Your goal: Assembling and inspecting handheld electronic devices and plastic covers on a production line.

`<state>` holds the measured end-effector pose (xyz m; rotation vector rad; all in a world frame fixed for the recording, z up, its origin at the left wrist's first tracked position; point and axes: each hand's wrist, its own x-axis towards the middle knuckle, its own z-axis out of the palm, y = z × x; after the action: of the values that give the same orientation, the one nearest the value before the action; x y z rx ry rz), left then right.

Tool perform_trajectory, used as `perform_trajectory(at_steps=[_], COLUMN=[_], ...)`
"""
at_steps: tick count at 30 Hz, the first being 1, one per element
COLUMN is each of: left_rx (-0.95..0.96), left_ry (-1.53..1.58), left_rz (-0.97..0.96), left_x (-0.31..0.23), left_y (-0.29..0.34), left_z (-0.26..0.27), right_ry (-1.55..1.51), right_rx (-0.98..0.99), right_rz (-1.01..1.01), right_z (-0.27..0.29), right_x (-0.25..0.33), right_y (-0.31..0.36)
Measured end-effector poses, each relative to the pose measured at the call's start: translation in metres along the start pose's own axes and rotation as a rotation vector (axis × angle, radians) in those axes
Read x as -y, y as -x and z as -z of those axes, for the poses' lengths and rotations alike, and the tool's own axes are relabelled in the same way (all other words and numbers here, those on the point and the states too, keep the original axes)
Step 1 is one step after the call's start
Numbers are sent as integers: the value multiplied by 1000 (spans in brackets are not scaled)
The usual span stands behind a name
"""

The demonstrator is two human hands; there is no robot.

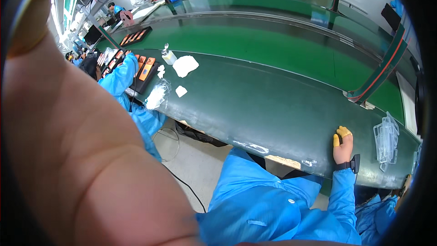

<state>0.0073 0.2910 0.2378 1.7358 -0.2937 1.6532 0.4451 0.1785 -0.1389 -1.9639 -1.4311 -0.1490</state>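
Observation:
My left hand (pixel 104 146) is raised very close to the camera and fills the left side of the view. Its palm shows large and blurred, with a yellowish covering on a digit at the upper left; most of its fingers are cut off. My right hand (pixel 344 148) rests on the green worktable (pixel 255 100) near its front edge. Yellow finger cots cover its fingertips, and the thumb stands apart from the fingers with nothing held. A black band with a small device (pixel 354 164) is on that wrist. Right of this hand lies a pile of clear plastic frames (pixel 386 143).
A co-worker in blue (pixel 120 79) reaches over black trays with orange pieces (pixel 145 69) at left. Nearby are a pump bottle (pixel 169 55), white wipes (pixel 185 66) and a crumpled clear bag (pixel 158 94). A green conveyor (pixel 273 48) runs behind; a green post (pixel 380 68) stands at right.

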Motion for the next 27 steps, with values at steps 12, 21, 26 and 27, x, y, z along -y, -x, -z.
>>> perform_trajectory(at_steps=[12,21,26,27], left_rx=[-44,-31,-33,-37], left_ry=[86,89,100,100], left_rz=[-33,-17,-10,-9], left_x=[9,10,18,20], left_y=[-5,3,11,12], left_z=[0,4,-4,-5], right_ry=[-6,26,8,5], right_rx=[-30,-16,-41,-40], right_rz=[47,33,54,61], right_z=[-2,-1,-2,-2], right_x=[-6,-7,-7,-8], right_y=[6,3,3,3])
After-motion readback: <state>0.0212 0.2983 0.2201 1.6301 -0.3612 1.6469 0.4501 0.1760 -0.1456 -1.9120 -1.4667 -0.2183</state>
